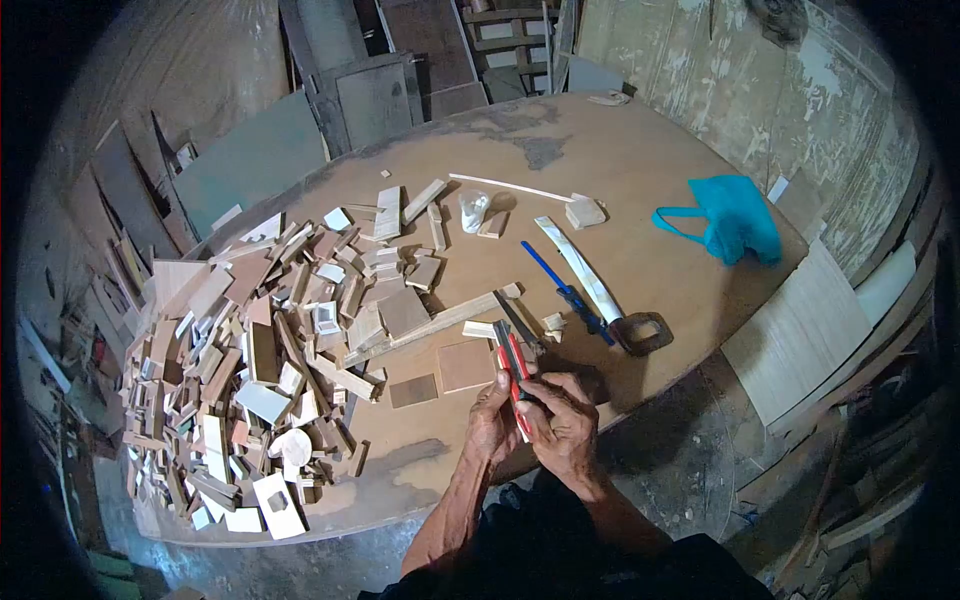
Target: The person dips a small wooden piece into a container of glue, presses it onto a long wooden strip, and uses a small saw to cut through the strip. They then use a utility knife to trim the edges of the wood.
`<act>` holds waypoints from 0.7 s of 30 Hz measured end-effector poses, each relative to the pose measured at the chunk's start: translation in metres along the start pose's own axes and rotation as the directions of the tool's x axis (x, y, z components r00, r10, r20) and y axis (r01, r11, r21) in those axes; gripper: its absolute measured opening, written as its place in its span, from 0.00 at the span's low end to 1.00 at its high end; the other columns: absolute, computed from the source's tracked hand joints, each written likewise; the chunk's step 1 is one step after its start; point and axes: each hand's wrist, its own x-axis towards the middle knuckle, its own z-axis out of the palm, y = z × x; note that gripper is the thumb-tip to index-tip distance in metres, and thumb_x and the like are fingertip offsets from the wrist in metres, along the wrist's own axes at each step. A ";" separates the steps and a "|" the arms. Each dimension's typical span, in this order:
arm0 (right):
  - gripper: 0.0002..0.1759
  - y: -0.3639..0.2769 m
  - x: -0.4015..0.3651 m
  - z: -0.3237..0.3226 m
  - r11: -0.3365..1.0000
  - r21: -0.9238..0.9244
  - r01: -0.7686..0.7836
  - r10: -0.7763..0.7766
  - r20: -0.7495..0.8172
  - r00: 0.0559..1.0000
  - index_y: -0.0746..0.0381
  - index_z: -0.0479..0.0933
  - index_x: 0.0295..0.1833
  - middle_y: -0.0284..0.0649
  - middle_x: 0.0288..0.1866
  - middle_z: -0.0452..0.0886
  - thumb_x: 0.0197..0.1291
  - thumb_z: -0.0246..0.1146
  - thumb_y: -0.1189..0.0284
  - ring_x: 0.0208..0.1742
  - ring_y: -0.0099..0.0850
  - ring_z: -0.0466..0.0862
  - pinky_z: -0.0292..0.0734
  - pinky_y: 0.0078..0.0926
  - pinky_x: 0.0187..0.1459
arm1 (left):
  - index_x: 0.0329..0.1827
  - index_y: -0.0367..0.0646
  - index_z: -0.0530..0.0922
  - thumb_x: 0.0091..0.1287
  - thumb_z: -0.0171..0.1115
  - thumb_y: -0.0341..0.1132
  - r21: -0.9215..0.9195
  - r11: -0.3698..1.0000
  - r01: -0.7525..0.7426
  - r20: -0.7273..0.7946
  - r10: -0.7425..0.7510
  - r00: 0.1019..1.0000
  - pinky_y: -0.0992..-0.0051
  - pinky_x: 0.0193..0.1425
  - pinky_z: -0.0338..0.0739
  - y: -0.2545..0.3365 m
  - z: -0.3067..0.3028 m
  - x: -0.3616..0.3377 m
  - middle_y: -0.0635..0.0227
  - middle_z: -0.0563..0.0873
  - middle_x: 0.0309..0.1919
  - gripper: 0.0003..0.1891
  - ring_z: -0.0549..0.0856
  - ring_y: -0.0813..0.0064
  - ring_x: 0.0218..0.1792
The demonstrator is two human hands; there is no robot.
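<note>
Both hands meet at the table's near edge around a slim red-and-black utility knife (513,370), which points away from me. My left hand (488,422) grips its left side, with the thumb along the body. My right hand (562,418) is closed around its right side, fingers curled in. Part of the knife is hidden by the fingers. Just beyond it lies a dark, narrow tool (516,316) whose kind I cannot make out. To the right of that are a long blue tool (568,292) and a handsaw (582,272) with a brown handle.
A large heap of wood offcuts (262,350) covers the table's left side. A long wood strip (440,324) and flat brown pieces (466,366) lie before my hands. Farther back stand a clear plastic cup (474,210) and a small block (585,211). A turquoise bag (735,220) lies right.
</note>
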 end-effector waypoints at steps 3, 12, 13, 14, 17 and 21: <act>0.13 0.002 0.002 0.002 1.000 0.007 0.005 -0.005 -0.031 1.000 0.67 0.84 0.47 0.45 0.43 0.83 0.55 0.70 0.79 0.44 0.39 0.83 0.78 0.33 0.46 | 0.59 0.35 0.76 0.77 0.54 0.49 0.025 1.000 -0.018 -0.042 0.019 0.999 0.71 0.48 0.84 -0.007 0.000 -0.001 0.63 0.84 0.45 0.23 0.84 0.74 0.43; 0.16 0.000 0.009 -0.006 0.999 0.044 0.005 -0.008 0.058 0.998 0.65 0.82 0.53 0.47 0.48 0.83 0.58 0.69 0.77 0.50 0.44 0.83 0.79 0.36 0.52 | 0.60 0.34 0.76 0.77 0.54 0.47 0.093 0.995 -0.026 -0.073 0.033 0.997 0.72 0.49 0.84 -0.002 -0.001 0.004 0.62 0.84 0.45 0.23 0.85 0.73 0.44; 0.16 0.003 0.009 -0.007 0.999 0.037 0.005 -0.007 0.066 0.998 0.65 0.81 0.53 0.48 0.48 0.83 0.58 0.68 0.77 0.50 0.44 0.83 0.79 0.36 0.52 | 0.60 0.34 0.76 0.77 0.54 0.47 0.098 0.995 -0.019 -0.068 0.026 0.997 0.72 0.49 0.84 0.000 0.002 0.004 0.62 0.85 0.45 0.22 0.85 0.73 0.43; 0.16 0.009 0.008 -0.005 0.999 0.032 0.005 -0.008 0.074 0.997 0.65 0.81 0.53 0.48 0.49 0.83 0.58 0.68 0.77 0.50 0.44 0.83 0.79 0.36 0.52 | 0.60 0.34 0.76 0.77 0.54 0.47 0.104 0.995 -0.015 -0.065 0.021 0.998 0.72 0.49 0.84 0.002 0.003 0.004 0.62 0.85 0.45 0.22 0.85 0.73 0.43; 0.16 0.008 0.009 -0.003 1.000 0.007 0.012 -0.012 0.058 0.998 0.65 0.81 0.53 0.49 0.49 0.82 0.59 0.67 0.77 0.50 0.44 0.83 0.79 0.37 0.52 | 0.59 0.34 0.76 0.77 0.54 0.47 0.068 0.998 -0.013 -0.065 0.018 0.998 0.71 0.49 0.84 -0.003 0.000 0.004 0.62 0.84 0.46 0.23 0.85 0.73 0.43; 0.15 0.010 0.008 0.000 1.000 -0.016 -0.009 0.009 0.002 1.000 0.65 0.82 0.52 0.47 0.49 0.82 0.58 0.68 0.77 0.49 0.42 0.84 0.78 0.36 0.51 | 0.60 0.34 0.75 0.77 0.54 0.48 0.024 1.000 -0.016 -0.035 0.017 0.999 0.71 0.50 0.84 -0.010 -0.007 0.006 0.61 0.84 0.47 0.24 0.85 0.72 0.44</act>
